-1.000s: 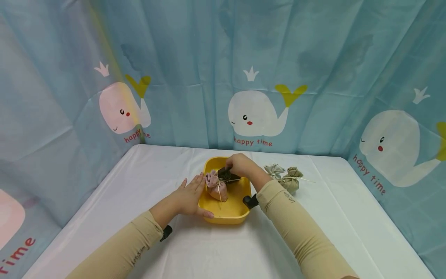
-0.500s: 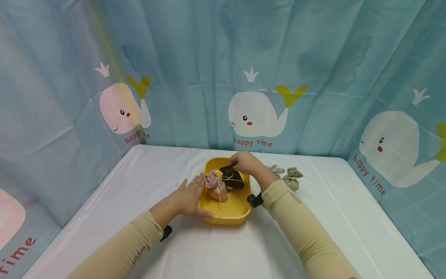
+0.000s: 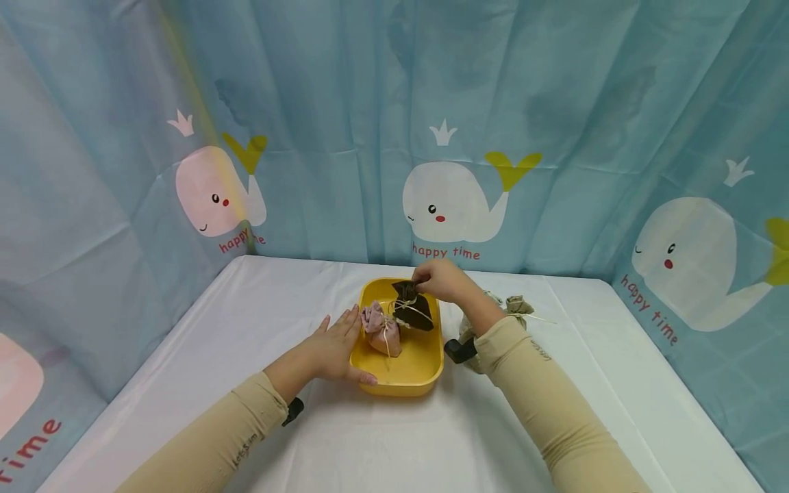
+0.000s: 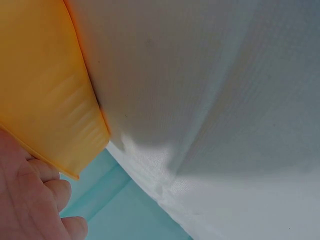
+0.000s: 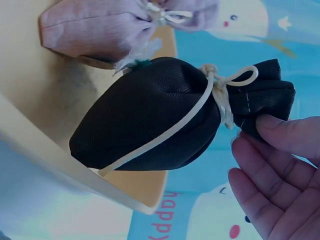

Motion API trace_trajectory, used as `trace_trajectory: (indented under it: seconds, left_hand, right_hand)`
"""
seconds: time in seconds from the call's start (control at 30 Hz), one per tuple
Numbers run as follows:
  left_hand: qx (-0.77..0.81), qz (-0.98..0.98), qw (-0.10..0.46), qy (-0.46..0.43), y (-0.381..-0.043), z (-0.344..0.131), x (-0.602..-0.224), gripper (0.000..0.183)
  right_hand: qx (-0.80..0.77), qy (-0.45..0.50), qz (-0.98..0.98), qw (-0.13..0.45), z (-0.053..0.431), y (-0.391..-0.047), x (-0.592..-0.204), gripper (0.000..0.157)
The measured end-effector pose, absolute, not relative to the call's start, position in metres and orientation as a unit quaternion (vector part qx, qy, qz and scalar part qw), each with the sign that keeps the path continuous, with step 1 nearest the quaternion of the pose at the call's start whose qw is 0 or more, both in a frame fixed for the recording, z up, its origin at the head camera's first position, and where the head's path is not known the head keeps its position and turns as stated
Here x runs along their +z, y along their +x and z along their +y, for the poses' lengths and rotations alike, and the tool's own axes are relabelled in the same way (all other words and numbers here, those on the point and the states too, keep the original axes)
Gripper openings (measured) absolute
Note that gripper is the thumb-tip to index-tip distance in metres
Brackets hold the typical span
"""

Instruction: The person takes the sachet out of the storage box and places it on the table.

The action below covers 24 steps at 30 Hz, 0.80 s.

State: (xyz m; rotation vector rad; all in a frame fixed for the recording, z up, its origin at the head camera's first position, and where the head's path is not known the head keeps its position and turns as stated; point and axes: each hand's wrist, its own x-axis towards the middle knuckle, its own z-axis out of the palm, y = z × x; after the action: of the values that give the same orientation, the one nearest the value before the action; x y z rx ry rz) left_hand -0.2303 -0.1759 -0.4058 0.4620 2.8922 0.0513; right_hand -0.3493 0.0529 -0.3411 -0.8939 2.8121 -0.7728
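My right hand (image 3: 446,282) pinches the gathered top of a dark drawstring pouch (image 3: 413,311) over the right side of a yellow plastic bin (image 3: 407,376). In the right wrist view, thumb and fingers of that hand (image 5: 277,175) grip the cloth above a cream cord on the dark pouch (image 5: 150,120). A pink drawstring pouch (image 3: 385,340) lies in the bin to its left. My left hand (image 3: 333,350) rests with spread, straight fingers along the bin's left rim. From the left wrist, the bin's outer wall (image 4: 45,75) shows above the fingers.
Right of the bin, an olive pouch (image 3: 519,305) and a pale pouch (image 3: 466,332) lie on the white tablecloth (image 3: 370,445), partly hidden by my right forearm. A blue curtain (image 3: 339,137) with whale prints closes off the back and sides.
My right hand has moved right and slightly up, pulling the dark pouch's top with it, so the pouch has turned and its neck points up. The left hand and bin stay put.
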Motion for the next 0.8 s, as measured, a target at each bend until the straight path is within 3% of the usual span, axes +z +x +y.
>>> trace_trajectory:
  seconds: [0.8]
  left_hand:
    - [0.021,0.982,0.106,0.158,-0.227,-0.176,-0.403,0.127]
  right_hand:
    - [-0.368,-0.270,0.889,0.027,0.099,-0.313,-0.299,0.009]
